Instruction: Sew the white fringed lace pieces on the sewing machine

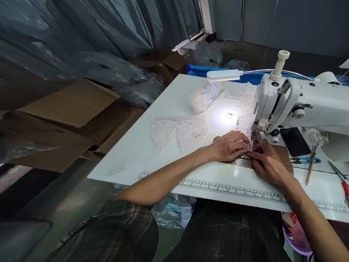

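Observation:
White lace fabric (pixel 244 120) runs along the white sewing machine (pixel 308 98) on its left side, down to the presser foot (pixel 254 135). My left hand (pixel 230 145) rests on the lace, its fingers bent and close together, pressing it just left of the foot. My right hand (pixel 268 162) pinches the lace edge in front of the foot, and its fingertips almost meet those of my left hand. Beneath both hands shows part of the metal plate (pixel 242 162). The exact edge between my fingertips is too small to make out.
On the table (pixel 131 156) lie sheer lace pieces (pixel 178 131) and a pale bundle (pixel 203 98). Right of my hands are a black phone (pixel 295 142), blue thread snips (pixel 307 160), a pencil (pixel 310 171) and red-handled scissors (pixel 344 182). A lamp (pixel 224 75) hangs above; cardboard boxes (pixel 71 102) stand left.

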Demonstrator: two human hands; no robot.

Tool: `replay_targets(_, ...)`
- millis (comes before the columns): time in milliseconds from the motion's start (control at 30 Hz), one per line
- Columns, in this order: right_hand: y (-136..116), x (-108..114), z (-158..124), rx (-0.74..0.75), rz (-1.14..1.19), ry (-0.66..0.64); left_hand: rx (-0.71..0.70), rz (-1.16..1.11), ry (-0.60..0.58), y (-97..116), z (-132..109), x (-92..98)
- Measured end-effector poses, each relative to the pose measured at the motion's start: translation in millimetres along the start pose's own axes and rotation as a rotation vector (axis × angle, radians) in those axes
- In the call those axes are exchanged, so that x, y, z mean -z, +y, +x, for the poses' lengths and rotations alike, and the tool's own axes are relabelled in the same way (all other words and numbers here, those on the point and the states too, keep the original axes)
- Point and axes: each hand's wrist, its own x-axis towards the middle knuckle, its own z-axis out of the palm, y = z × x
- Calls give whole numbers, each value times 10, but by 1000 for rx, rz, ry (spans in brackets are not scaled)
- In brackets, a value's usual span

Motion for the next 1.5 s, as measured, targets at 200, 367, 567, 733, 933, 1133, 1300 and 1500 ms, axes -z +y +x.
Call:
replay_targets(200, 68, 193, 39, -47, 194, -77, 17, -16, -80, 22, 4, 18)
replay_targets(367, 291, 372, 200, -273, 322, -147, 27, 82, -108, 48, -32, -1)
replay_targets(567, 314, 153, 164, -326, 216, 95, -52, 157, -61, 77, -18, -15)
replay_targets(733, 242, 136, 94, -211, 88, -10, -97, 216, -1, 70, 2, -9)
replay_targets(933, 265, 162, 104, -176, 43, -39, -86, 151, -55, 79, 6, 2)
replay_targets(1133, 272, 148, 94, -190, 15, -76, -99, 122, -96, 73, -5, -9)
replay_targets(1300, 280, 128, 93, -184, 3, -60, -85, 166, -149, 79, 3, -3)
replay_targets(1500, 285, 138, 87, -131, -34, -65, -169, 245, -176, 141, 3, 34)
